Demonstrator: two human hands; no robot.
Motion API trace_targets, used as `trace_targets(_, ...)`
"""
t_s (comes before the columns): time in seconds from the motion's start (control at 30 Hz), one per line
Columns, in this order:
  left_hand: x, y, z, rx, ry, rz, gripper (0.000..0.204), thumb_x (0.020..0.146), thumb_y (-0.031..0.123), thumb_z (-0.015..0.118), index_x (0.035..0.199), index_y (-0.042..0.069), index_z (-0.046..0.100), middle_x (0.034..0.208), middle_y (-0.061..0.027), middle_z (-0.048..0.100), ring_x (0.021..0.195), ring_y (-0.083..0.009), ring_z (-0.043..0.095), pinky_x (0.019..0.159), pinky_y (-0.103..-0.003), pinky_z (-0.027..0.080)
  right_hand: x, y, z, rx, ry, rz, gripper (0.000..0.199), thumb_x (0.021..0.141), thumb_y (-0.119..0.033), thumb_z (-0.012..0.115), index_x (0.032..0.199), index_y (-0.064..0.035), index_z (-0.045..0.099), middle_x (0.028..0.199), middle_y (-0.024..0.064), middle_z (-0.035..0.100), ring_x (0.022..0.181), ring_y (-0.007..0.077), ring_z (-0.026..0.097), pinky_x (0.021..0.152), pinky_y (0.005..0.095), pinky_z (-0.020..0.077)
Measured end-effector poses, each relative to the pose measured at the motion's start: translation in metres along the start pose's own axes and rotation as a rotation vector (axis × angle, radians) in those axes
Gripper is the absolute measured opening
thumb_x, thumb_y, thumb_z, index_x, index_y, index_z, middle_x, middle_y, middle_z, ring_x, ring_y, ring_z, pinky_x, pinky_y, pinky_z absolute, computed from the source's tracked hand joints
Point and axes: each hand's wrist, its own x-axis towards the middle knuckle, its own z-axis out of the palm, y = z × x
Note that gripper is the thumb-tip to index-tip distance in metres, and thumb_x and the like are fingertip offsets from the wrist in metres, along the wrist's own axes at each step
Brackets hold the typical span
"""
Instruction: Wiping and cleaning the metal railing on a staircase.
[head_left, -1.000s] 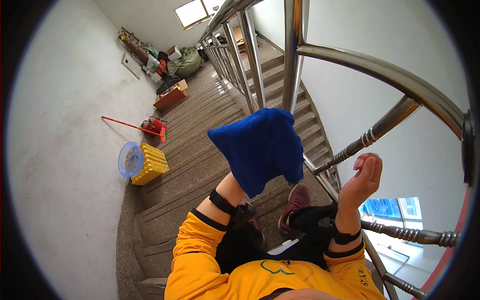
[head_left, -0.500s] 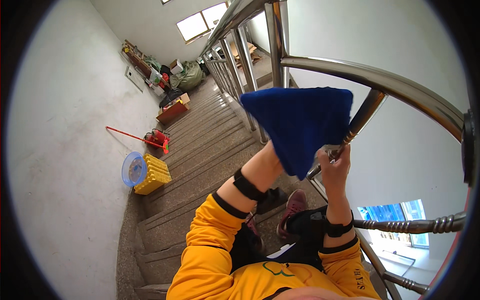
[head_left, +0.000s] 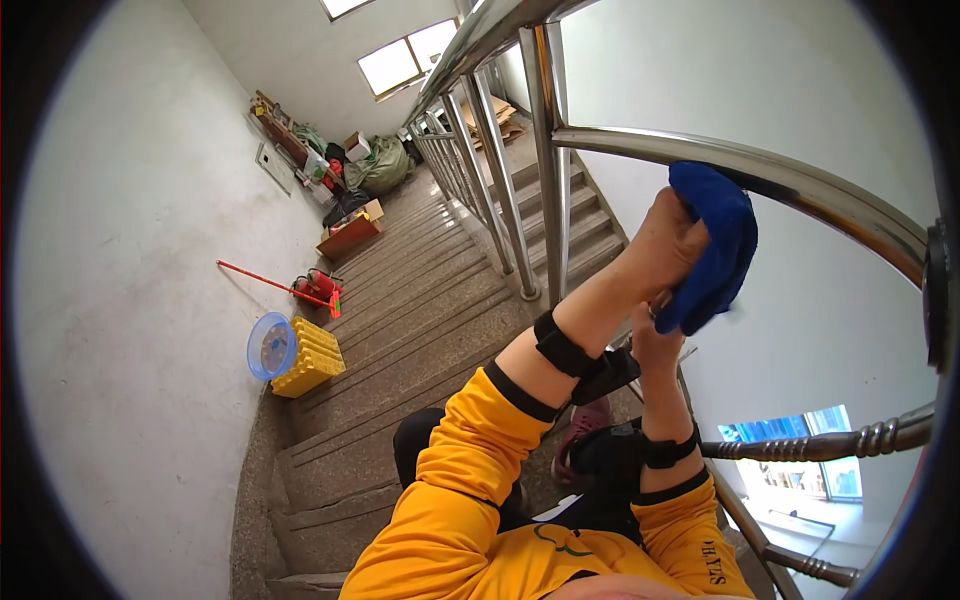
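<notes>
Note rightward shift of the left hand (head_left: 668, 245) and blue cloth (head_left: 722, 245) since the earlier frame, the latter from spread wide to bunched; find the cloth just below the curved steel rail (head_left: 640, 144); observe the left hand gripping it, fingertips hidden in the folds; observe the right hand (head_left: 657, 346) close beneath, partly covered; cannot tell its grip; locate yellow crate (head_left: 312, 358) and blue basin (head_left: 253, 345) by the wall (head_left: 140, 300), left of the stairs (head_left: 420, 330).

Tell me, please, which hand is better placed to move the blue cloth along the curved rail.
Probably the left hand: it holds the blue cloth close to the curved metal rail, while the right hand sits lower in view, partly hidden.
</notes>
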Motion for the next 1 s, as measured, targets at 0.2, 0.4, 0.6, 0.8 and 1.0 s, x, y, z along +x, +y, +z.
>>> trace_targets(0.2,0.005,-0.004,0.000,-0.057,-0.103,-0.144,0.031,0.081,0.027,0.067,0.088,-0.001,0.059,0.078,-0.0043,0.063,0.074,-0.0091,0.057,0.066,-0.025,0.049,0.024,0.092,0.005,0.014,-0.030,-0.129,0.055,0.081,-0.005,0.058,0.130,0.0001,0.034,0.123,0.0113,0.046,0.111,0.0169,0.046,0.093,0.0292,0.0366)
trace_targets(0.4,-0.005,-0.010,0.008,-0.006,0.070,-0.140,0.024,0.076,0.018,0.072,0.088,0.000,0.062,0.079,-0.0062,0.066,0.074,-0.0121,0.061,0.068,-0.027,0.050,0.017,0.019,0.006,0.150,0.021,-0.013,0.032,0.079,-0.006,0.063,0.110,-0.0024,0.056,0.100,0.0039,0.060,0.094,0.0114,0.055,0.077,0.0242,0.0416)
trace_targets(0.6,-0.011,-0.019,0.019,0.174,0.099,-0.079,0.018,0.076,0.012,0.073,0.087,0.003,0.062,0.080,-0.0011,0.065,0.077,-0.0078,0.059,0.072,-0.025,0.048,0.028,0.033,0.003,0.030,0.001,-0.057,0.038,0.079,-0.005,0.062,0.115,-0.0019,0.051,0.103,0.0050,0.058,0.095,0.0112,0.053,0.079,0.0240,0.0409)
trace_targets(0.8,-0.024,-0.031,0.006,0.085,0.012,-0.060,0.020,0.078,0.009,0.069,0.094,0.003,0.060,0.086,-0.0023,0.063,0.082,-0.0089,0.059,0.077,-0.026,0.047,0.019,0.043,-0.006,-0.085,-0.016,-0.101,0.044,0.078,-0.003,0.061,0.120,-0.0014,0.046,0.107,0.0060,0.055,0.096,0.0109,0.051,0.081,0.0239,0.0401)
trace_targets(1.0,-0.031,-0.041,0.001,0.120,0.005,-0.084,0.026,0.076,0.014,0.071,0.095,0.002,0.057,0.087,-0.0050,0.063,0.083,-0.0124,0.059,0.078,-0.029,0.048,0.023,0.053,-0.004,-0.195,-0.035,-0.142,0.050,0.078,-0.002,0.060,0.124,-0.0010,0.040,0.110,0.0070,0.053,0.096,0.0106,0.050,0.083,0.0237,0.0394)
